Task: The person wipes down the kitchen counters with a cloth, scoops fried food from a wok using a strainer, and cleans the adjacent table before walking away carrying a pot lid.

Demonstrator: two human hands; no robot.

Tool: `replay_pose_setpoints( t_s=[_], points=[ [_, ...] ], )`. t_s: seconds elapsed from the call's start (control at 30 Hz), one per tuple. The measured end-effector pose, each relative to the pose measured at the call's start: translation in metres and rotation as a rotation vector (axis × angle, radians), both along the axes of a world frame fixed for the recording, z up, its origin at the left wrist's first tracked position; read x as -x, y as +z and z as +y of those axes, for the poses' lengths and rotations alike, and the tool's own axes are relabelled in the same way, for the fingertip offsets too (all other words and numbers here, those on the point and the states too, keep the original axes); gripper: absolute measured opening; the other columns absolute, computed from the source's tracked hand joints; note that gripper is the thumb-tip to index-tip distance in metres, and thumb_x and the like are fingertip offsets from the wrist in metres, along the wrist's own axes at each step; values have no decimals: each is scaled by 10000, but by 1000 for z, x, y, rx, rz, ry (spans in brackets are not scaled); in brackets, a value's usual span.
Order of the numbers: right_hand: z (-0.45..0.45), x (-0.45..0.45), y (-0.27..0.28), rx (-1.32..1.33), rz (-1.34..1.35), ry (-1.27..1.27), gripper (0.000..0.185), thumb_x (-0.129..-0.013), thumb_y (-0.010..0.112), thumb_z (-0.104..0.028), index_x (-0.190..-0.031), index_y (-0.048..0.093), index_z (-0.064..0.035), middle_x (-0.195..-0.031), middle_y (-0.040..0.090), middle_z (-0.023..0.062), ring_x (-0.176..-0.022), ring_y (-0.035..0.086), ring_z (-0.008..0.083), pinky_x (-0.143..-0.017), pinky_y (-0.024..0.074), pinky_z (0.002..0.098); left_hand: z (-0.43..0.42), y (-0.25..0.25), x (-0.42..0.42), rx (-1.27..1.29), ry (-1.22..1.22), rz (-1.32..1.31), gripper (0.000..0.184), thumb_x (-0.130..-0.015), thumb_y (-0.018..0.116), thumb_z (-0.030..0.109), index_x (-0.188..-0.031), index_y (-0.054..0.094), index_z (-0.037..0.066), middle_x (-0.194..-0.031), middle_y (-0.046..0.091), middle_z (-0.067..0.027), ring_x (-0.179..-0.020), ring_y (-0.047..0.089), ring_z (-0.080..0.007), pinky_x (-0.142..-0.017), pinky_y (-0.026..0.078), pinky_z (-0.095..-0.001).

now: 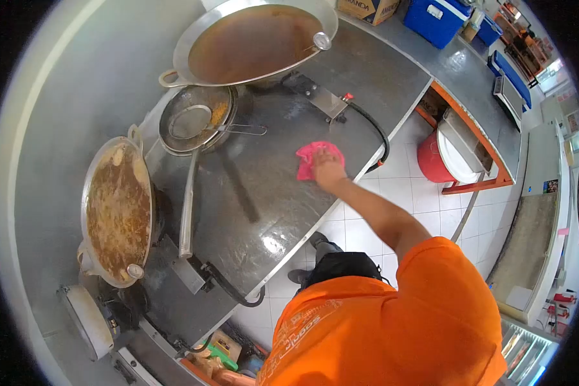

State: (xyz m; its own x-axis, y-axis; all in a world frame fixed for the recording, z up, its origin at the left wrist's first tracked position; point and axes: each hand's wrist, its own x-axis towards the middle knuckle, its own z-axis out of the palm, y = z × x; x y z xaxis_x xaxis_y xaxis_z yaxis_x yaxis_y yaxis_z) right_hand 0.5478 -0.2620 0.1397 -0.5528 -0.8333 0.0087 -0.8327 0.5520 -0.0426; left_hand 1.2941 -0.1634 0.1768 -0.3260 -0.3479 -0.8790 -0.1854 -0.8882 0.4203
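A bright pink cloth (307, 156) lies on the grey metal counter (270, 193), near its front edge. My right hand (327, 165) presses on it from above, fingers over the cloth. To the left of the hand sit stacked strainers (172, 145) with a long handle, and a small wire sieve (191, 122) rests on top with orange crumbs beside it. My left hand does not show in the picture.
A large wok of brown oil (254, 42) stands at the back, another with foamy oil (119, 209) at the left. Gas burner fittings (315, 95) with black hoses (373, 125) reach the counter edge. A red bucket (431, 157) stands under the orange-framed side table.
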Motion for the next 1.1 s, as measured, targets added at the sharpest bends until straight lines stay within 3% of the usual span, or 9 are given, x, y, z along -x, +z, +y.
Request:
replay_pose_setpoints(
  t_s=[0.17, 0.23, 0.37, 0.47, 0.63, 0.8, 0.87, 0.93, 1.1],
  points=[
    [9, 95, -13, 1, -23, -247, 540, -954, 455, -181, -1427, 436, 80, -1470, 462, 278, -1348, 467, 430, -1120, 363, 540, 2, 18, 24, 33, 141, 22, 426, -1003, 513, 459, -1055, 603, 45, -837, 631, -94, -717, 638, -211, -570, 512, -312],
    [2, 73, -5, -223, -104, -294, 622, -964, 504, -273, -1446, 393, 104, -1513, 379, 303, -1433, 332, 450, -1121, 321, 605, -8, 28, 50, 120, 250, 19, 443, -1006, 505, 477, -1054, 604, 48, -833, 628, -91, -713, 635, -211, -567, 507, -310],
    [-6, -71, 38, -214, -190, -28, 641, -983, 499, -373, -1443, 431, 67, -1531, 351, 301, -1436, 311, 465, -1131, 306, 610, -59, 11, 106, 719, 84, -439, 190, -949, 644, 168, -1059, 577, 28, -947, 628, -110, -846, 627, -242, -767, 519, -331],
    [19, -127, 46, -171, -372, 492, 663, -934, 558, -354, -1441, 437, 56, -1550, 343, 270, -1437, 321, 448, -1162, 290, 563, -112, 11, 152, 945, 84, -792, 651, -886, 714, 105, -1428, 392, -56, -1354, 531, -240, -1272, 521, -332, -1066, 419, -412],
    [-11, -110, 53, -91, -413, 1144, 686, -868, 624, -292, -1461, 435, -3, -1566, 374, 176, -1464, 328, 341, -1191, 271, 508, -197, -11, 181, 1193, 220, -802, 1112, -706, 906, 321, -1501, 244, -88, -1510, 329, -291, -1412, 350, -390, -1178, 281, -453],
    [-112, -121, 16, 145, -206, 765, 663, -889, 613, -271, -1462, 425, 4, -1565, 376, 172, -1471, 320, 318, -1219, 206, 489, -227, -2, 224, 1251, 341, -931, 1037, -665, 929, 272, -1458, 371, -96, -1329, 578, -257, -1210, 588, -340, -1025, 463, -418],
    [-162, -144, -3, 160, -211, 637, 664, -899, 604, -270, -1466, 414, 18, -1567, 365, 187, -1478, 303, 325, -1224, 188, 490, -237, 18, 248, 1104, 628, -890, 904, -684, 911, 222, -1397, 460, -105, -1171, 681, -218, -1057, 670, -273, -909, 524, -366],
    [-212, -164, -17, 327, -233, 245, 715, -913, 609, -316, -1485, 375, 45, -1569, 327, 249, -1489, 246, 391, -1225, 141, 530, -240, 25, 251, 1122, 601, -992, 853, -691, 904, 203, -1366, 490, -112, -1108, 705, -195, -984, 685, -247, -864, 534, -346],
    [-317, -193, -54, 491, -236, 76, 852, -901, 645, -434, -1503, 323, 75, -1556, 301, 314, -1477, 186, 496, -1205, 96, 604, -253, 5, 227, 1224, 628, -923, 748, -698, 875, 150, -1310, 541, -122, -1025, 740, -152, -880, 693, -183, -809, 539, -327]
  ],
)
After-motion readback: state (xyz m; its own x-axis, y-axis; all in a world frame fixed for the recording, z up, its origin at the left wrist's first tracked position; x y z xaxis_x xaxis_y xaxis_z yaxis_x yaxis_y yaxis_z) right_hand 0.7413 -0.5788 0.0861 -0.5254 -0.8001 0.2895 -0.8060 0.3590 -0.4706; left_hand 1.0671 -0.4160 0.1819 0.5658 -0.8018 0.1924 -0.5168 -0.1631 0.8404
